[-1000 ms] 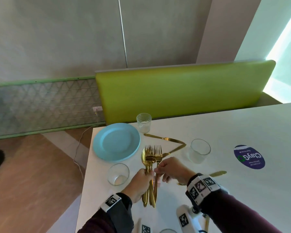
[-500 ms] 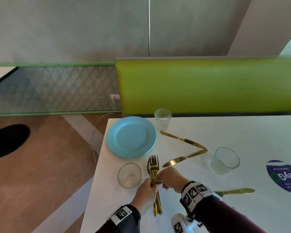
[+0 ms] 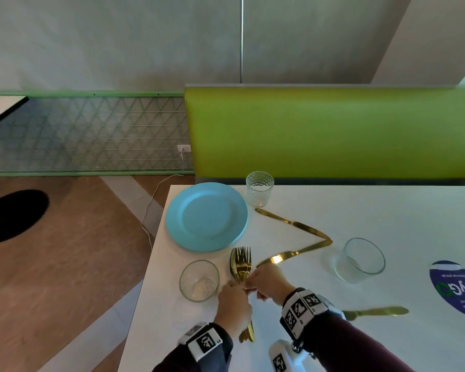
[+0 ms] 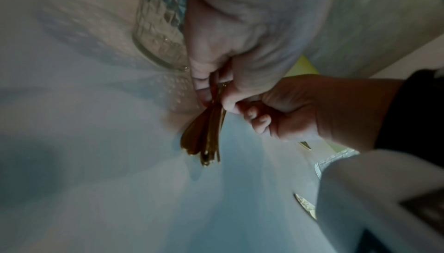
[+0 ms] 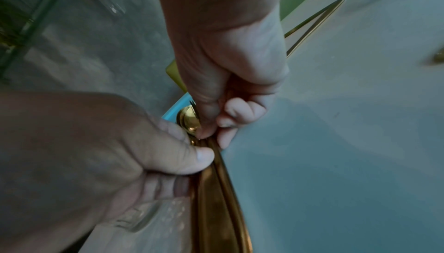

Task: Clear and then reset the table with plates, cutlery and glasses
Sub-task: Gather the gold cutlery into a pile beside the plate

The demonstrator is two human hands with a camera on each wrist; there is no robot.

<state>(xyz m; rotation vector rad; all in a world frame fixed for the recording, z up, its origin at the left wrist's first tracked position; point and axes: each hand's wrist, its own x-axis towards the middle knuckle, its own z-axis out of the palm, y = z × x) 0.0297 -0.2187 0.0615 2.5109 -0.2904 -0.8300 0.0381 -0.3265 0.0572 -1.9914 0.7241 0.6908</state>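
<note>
Head view | table (image 3: 360, 210) fills lower right | blue plates (image 3: 206, 216) stacked at centre | left hand (image 3: 234, 308) fingers wrapped round gold cutlery bundle (image 3: 242, 264) at lower centre | right hand (image 3: 269, 281) pinching bundle's necks

both hands closed on one bundle

left hand (image 3: 234, 304) wraps the gold cutlery bundle (image 3: 241, 264) at mid-handle, thumb on top. right hand (image 3: 270, 280) pinches the same bundle just above (fingers curled under), forearms converging, wrists banded.
</note>
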